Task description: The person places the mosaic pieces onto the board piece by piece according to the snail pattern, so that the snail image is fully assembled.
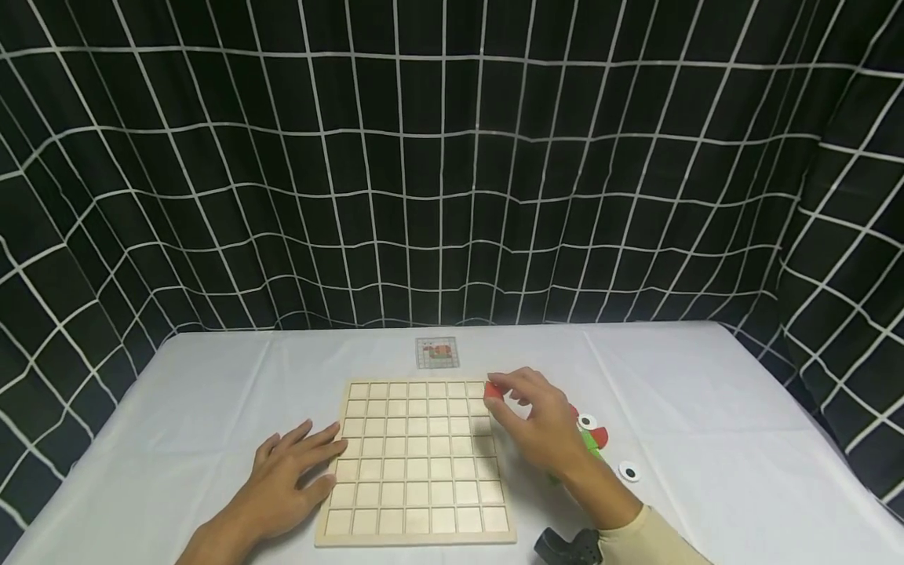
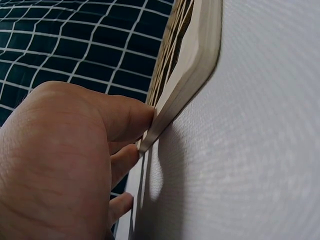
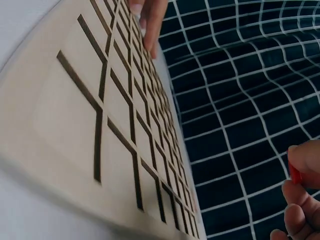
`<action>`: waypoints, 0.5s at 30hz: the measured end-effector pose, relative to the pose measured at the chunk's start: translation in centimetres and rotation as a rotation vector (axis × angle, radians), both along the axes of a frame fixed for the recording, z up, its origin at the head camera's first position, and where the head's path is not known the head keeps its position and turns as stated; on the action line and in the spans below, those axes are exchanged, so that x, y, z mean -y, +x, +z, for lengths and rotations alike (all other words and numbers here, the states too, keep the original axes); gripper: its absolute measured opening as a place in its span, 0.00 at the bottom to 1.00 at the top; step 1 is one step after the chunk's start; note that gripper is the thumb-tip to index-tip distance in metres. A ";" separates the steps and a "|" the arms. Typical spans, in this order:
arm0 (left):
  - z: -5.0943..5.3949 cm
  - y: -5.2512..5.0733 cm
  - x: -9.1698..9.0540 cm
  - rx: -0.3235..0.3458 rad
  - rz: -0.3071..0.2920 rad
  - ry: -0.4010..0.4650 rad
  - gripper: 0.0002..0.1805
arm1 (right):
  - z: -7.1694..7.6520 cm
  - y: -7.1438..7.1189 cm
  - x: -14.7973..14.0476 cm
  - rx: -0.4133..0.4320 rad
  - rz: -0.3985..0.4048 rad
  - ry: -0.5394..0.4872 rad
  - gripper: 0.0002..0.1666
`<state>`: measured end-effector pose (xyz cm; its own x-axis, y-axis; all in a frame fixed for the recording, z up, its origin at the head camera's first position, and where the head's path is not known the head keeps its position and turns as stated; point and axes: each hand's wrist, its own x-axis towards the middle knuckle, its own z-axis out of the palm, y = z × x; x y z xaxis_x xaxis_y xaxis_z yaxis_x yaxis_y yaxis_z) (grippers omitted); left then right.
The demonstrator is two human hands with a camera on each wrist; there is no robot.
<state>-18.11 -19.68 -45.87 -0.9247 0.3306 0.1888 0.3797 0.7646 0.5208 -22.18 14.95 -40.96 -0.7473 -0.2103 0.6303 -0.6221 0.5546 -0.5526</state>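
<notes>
A pale wooden grid board lies on the white cloth, its squares bare. My right hand pinches a small red piece between thumb and fingers over the board's far right corner. In the right wrist view the red piece peeks out between the fingertips. Against the board's left edge rests my left hand, fingers spread and relaxed. Seen from the left wrist, the thumb of the left hand touches the side of the board.
Right of the board lie red and green pieces, partly behind the right forearm, and round eye-like pieces. A small picture card lies beyond the board. A black object sits by the right sleeve. Black gridded cloth hangs behind.
</notes>
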 end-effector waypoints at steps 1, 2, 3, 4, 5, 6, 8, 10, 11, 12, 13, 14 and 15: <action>0.0 0.0 0.0 -0.004 0.000 -0.001 0.22 | -0.1 -0.1 0.3 0.021 0.003 0.000 0.15; 0.0 0.0 0.1 -0.007 -0.001 -0.001 0.21 | -0.2 -0.2 0.7 0.044 -0.003 0.005 0.15; 0.0 0.0 0.1 -0.008 -0.001 0.000 0.21 | -0.4 -0.4 1.0 0.062 -0.001 0.006 0.15; -0.1 0.1 0.2 -0.010 -0.002 -0.001 0.21 | -0.5 -0.5 1.3 0.078 0.003 0.005 0.15; -0.1 0.1 0.2 -0.013 -0.003 0.001 0.21 | -0.7 -0.7 1.6 0.092 0.005 0.010 0.14; -0.1 0.1 0.2 -0.014 -0.002 0.001 0.21 | -0.9 -0.8 1.9 0.107 0.010 0.014 0.14; -0.2 0.1 0.3 -0.010 -0.001 0.005 0.22 | -1.4 -1.0 2.3 0.138 0.015 0.015 0.14; -0.2 0.1 0.2 0.001 -0.003 0.007 0.22 | -1.9 -1.1 2.5 0.159 0.028 0.019 0.14; -0.2 0.1 0.2 0.007 -0.004 0.009 0.22 | -2.2 -1.2 2.6 0.166 0.029 0.024 0.15; -0.2 0.1 0.2 0.008 -0.003 0.006 0.22 | -2.5 -1.3 2.6 0.167 0.032 0.031 0.14; -0.1 0.1 0.2 0.007 -0.003 0.004 0.22 | -2.8 -1.4 2.6 0.165 0.032 0.046 0.14; -0.1 0.0 0.1 0.006 -0.001 0.000 0.22 | -3.2 -1.5 2.6 0.166 0.030 0.063 0.14; 0.0 0.0 0.1 0.004 0.001 -0.005 0.22 | -3.5 -1.6 2.7 0.165 0.030 0.081 0.14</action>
